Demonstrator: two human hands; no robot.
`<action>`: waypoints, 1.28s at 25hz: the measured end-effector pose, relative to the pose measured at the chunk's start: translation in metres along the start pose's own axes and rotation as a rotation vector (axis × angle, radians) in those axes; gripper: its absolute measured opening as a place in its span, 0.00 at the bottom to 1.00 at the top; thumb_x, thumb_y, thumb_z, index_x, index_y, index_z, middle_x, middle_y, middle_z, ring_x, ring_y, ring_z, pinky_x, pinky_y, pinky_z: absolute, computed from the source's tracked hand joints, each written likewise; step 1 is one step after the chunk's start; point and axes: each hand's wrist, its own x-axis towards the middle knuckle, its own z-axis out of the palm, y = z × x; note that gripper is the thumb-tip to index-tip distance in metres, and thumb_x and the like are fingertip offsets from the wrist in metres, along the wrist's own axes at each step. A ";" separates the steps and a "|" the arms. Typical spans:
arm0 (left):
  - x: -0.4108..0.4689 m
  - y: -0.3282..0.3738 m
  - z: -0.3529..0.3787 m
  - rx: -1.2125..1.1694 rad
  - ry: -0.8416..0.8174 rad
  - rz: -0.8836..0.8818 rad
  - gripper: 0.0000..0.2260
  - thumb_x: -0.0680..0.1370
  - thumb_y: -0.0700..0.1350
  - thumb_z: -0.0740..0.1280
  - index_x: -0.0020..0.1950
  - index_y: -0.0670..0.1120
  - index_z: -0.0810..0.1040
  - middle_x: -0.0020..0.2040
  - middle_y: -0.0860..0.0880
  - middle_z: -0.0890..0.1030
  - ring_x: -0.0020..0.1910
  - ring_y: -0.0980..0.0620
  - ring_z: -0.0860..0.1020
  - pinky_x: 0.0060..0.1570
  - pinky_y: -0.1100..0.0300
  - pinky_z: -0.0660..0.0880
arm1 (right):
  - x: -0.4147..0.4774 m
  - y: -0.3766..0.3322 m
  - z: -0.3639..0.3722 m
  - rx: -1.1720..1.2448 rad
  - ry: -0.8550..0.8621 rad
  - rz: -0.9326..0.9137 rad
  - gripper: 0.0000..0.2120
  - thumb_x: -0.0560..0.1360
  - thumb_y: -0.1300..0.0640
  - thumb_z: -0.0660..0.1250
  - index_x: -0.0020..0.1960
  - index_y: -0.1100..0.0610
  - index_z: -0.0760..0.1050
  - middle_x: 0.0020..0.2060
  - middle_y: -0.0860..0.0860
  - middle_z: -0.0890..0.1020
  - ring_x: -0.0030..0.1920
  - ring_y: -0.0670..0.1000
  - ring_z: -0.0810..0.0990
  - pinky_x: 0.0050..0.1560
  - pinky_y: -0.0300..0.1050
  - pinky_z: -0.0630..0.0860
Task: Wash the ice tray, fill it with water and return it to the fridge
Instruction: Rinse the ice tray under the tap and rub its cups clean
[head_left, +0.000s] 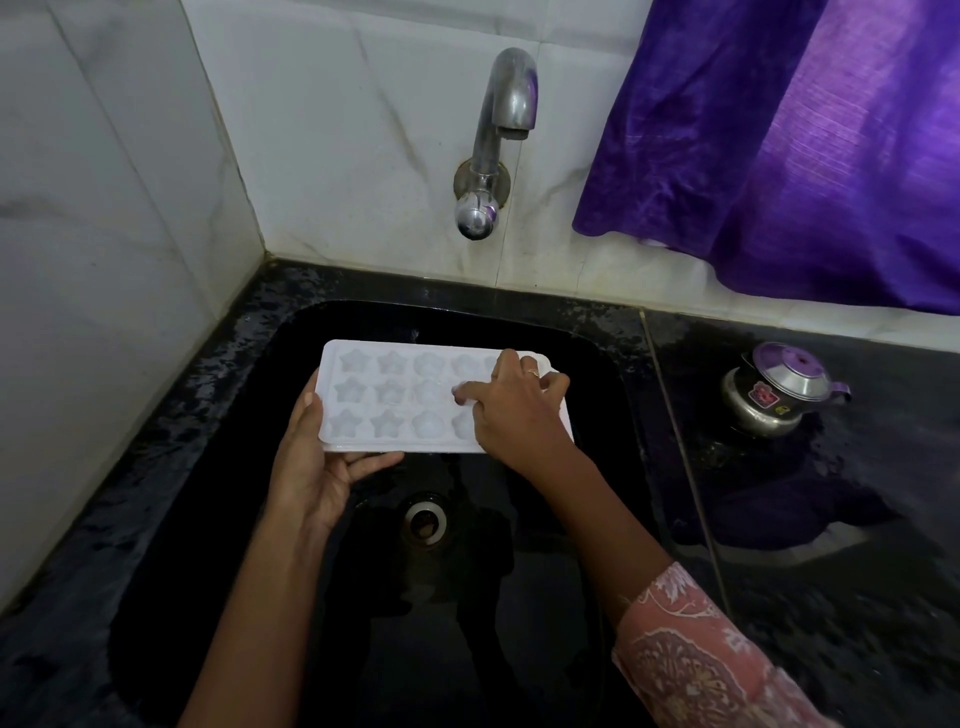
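White plastic ice tray (395, 400), star and round moulds facing up, held level at frame centre over black stone sink (208, 519), below curved steel tap (506, 114), so drips fall into basin. Left hand (317, 467) grasps tray's left end, thumb on rim, fingers beneath, as steady support. Right hand (519, 410) lies over right end, fingers curled at far rim, forefinger poking into mould, likely rubbing it clean. No water stream visible. Judged washing stage; filling and fridge not yet done. Small steel pot with purple lid (779, 395) at right, well apart.
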 end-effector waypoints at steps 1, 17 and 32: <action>0.000 0.000 0.000 0.008 -0.003 -0.001 0.17 0.82 0.54 0.52 0.69 0.56 0.68 0.55 0.52 0.80 0.42 0.51 0.84 0.29 0.54 0.79 | 0.000 0.001 0.001 0.001 0.001 0.001 0.19 0.79 0.59 0.55 0.62 0.42 0.74 0.55 0.52 0.66 0.62 0.53 0.63 0.62 0.53 0.54; 0.001 -0.001 0.000 -0.013 0.005 -0.009 0.16 0.81 0.54 0.52 0.69 0.57 0.68 0.58 0.50 0.79 0.44 0.49 0.84 0.30 0.53 0.80 | -0.004 0.002 0.002 -0.021 -0.012 0.008 0.19 0.79 0.57 0.54 0.64 0.40 0.72 0.57 0.53 0.67 0.62 0.54 0.63 0.62 0.54 0.54; -0.002 -0.004 0.009 -0.041 0.007 -0.009 0.16 0.82 0.54 0.52 0.67 0.55 0.69 0.53 0.51 0.81 0.42 0.50 0.84 0.30 0.53 0.80 | 0.010 -0.017 0.000 -0.026 -0.034 -0.077 0.24 0.76 0.64 0.55 0.64 0.42 0.72 0.57 0.52 0.66 0.62 0.54 0.62 0.61 0.53 0.55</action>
